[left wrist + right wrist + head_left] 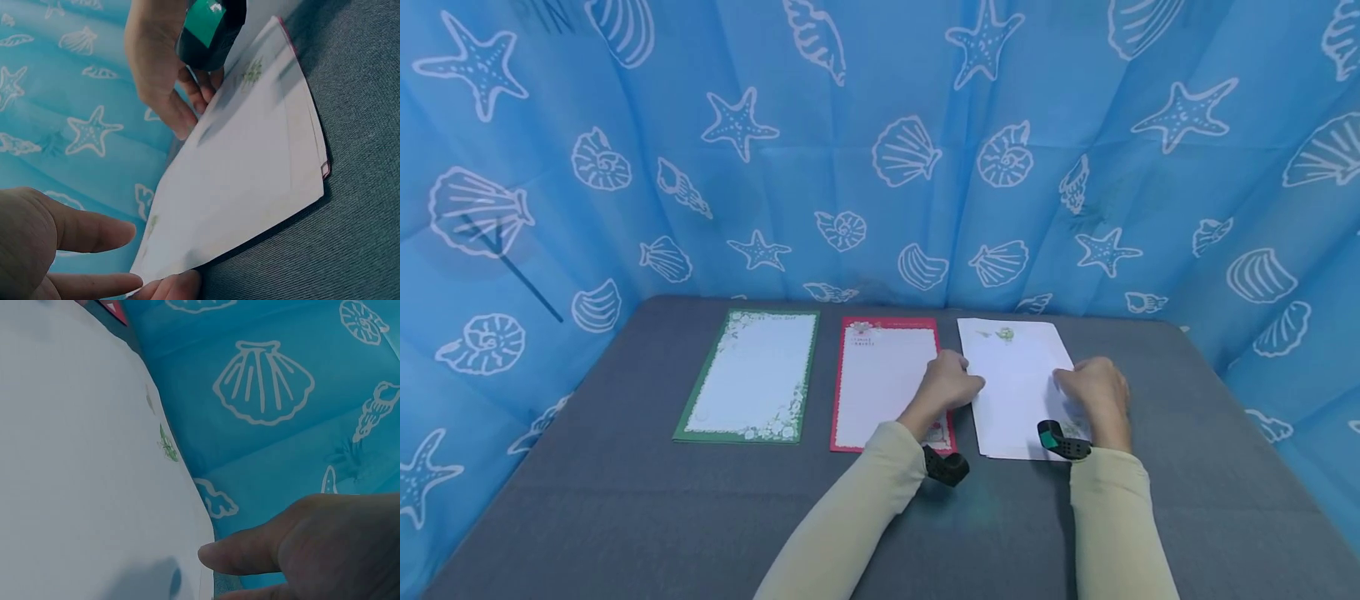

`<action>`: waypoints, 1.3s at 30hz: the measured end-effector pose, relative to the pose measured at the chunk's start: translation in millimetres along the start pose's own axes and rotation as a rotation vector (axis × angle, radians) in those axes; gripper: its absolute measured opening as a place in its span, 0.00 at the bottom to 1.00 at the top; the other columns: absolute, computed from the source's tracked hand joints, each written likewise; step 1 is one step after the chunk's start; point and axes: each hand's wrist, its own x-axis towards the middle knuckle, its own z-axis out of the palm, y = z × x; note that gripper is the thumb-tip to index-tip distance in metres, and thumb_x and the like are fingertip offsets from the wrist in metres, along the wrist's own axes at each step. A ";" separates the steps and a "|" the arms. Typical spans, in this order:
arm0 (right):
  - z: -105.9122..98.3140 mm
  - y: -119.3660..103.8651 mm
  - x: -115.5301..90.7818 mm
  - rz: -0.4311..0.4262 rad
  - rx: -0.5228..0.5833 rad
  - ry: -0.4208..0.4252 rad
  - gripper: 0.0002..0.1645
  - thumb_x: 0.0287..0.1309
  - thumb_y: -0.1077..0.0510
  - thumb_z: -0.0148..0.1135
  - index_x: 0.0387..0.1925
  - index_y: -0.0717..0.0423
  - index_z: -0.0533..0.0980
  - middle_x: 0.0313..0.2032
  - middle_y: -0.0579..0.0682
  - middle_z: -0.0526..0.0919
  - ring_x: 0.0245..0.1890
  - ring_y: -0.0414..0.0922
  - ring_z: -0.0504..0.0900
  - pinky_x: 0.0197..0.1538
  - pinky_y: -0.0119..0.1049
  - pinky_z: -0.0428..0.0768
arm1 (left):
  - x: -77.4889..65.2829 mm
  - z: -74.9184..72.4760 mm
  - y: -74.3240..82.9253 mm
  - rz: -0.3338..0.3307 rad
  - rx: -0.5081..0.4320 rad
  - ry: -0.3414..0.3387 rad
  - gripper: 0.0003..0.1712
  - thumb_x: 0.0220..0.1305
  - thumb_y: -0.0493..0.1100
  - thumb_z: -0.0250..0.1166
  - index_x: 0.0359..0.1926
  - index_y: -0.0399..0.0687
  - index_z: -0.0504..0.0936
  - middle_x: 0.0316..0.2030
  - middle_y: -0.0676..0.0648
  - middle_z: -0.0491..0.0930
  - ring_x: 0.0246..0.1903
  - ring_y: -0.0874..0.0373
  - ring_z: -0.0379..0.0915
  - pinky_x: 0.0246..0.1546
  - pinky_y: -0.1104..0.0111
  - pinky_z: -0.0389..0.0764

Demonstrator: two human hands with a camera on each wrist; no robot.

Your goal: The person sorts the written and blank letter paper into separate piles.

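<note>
A small stack of white paper sheets (1011,392) with a green printed motif near its far edge lies at the right of the table. My left hand (947,383) is at its left edge, and in the left wrist view the fingertips (178,286) touch that edge, with the thumb raised apart. On the opposite side my right hand (1097,392) touches the right edge, its thumb (240,550) straight along the paper's border. The sheet edges are slightly uneven at one corner, where a thin red border peeks out. The undersides of the fingers are partly hidden.
A red-bordered sheet (880,392) with a little writing lies left of the white stack, partly under my left forearm. Farther left lies a green-bordered sheet (752,375). Behind the grey table (662,517) hangs a blue curtain (850,167) with shells and starfish.
</note>
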 end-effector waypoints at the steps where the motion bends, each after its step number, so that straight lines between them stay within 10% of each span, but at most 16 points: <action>1: 0.3 0.2 0.2 0.002 0.002 0.002 0.30 0.67 0.53 0.57 0.56 0.77 0.73 0.55 0.74 0.73 0.52 0.66 0.71 0.57 0.62 0.71 | -0.6 0.7 0.3 0.003 -0.001 -0.001 0.26 0.64 0.42 0.67 0.61 0.35 0.79 0.57 0.40 0.79 0.55 0.50 0.76 0.57 0.56 0.78; 23: 1.8 1.3 1.7 0.008 0.017 0.015 0.29 0.66 0.53 0.57 0.55 0.77 0.74 0.54 0.74 0.73 0.51 0.66 0.70 0.57 0.62 0.71 | -8.9 8.5 -2.7 0.080 0.000 0.002 0.27 0.64 0.42 0.68 0.62 0.39 0.79 0.50 0.43 0.81 0.49 0.52 0.78 0.50 0.57 0.82; 39: 2.1 -22.0 -8.8 -0.094 -0.038 0.054 0.34 0.67 0.51 0.58 0.64 0.74 0.70 0.63 0.74 0.68 0.62 0.70 0.66 0.61 0.63 0.67 | -20.5 -49.4 -43.8 0.248 -0.034 0.040 0.27 0.68 0.44 0.66 0.66 0.40 0.77 0.53 0.42 0.81 0.51 0.51 0.79 0.52 0.57 0.79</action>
